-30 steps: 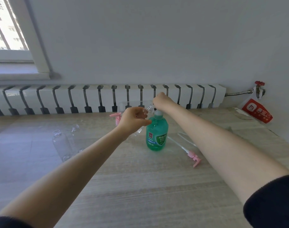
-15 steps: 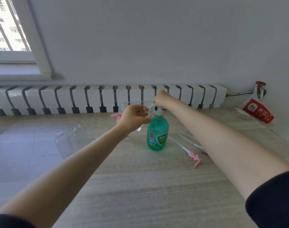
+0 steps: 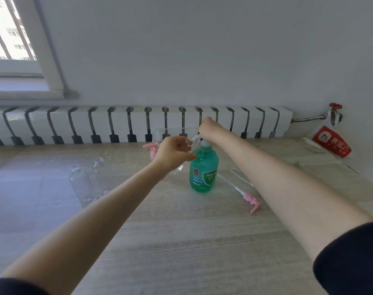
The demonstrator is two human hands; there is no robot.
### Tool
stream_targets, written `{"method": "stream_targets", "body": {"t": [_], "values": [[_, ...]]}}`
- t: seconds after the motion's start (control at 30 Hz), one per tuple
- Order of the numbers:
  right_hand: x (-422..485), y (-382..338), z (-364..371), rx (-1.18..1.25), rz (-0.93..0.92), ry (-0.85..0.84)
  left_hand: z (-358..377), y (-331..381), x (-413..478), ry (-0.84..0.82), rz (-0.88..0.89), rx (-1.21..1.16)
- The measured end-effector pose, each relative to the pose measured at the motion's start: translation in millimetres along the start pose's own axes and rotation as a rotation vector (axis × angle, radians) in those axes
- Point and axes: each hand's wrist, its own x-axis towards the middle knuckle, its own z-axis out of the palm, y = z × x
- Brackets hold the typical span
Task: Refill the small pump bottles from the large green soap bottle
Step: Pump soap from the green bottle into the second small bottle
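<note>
A white ribbed radiator (image 3: 138, 124) is set along the grey wall (image 3: 202, 50) behind the wooden table (image 3: 181, 241), a window (image 3: 11, 39) is seen at upper left, and a red-handled valve (image 3: 335, 106) is fitted above a red-and-white packet (image 3: 330, 142) at right.

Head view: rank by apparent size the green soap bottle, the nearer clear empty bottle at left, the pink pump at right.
By area:
1. Green soap bottle.
2. Clear plastic bottle, slimmer and shorter.
3. Pink plastic pump with white tube: thin, though its length rivals both bottles.

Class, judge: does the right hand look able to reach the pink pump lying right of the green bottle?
Probably yes: the pink pump lies uncovered beside that forearm, though the right hand must first release the green soap bottle's top.
</note>
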Motion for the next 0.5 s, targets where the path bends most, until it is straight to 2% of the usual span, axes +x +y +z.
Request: {"method": "stream_targets", "body": {"t": [0.5], "values": [[-5.6,-5.1,-9.5,0.023,0.008,-0.001,-2.5,7.0,0.3,0.002,-0.001,-0.008]]}}
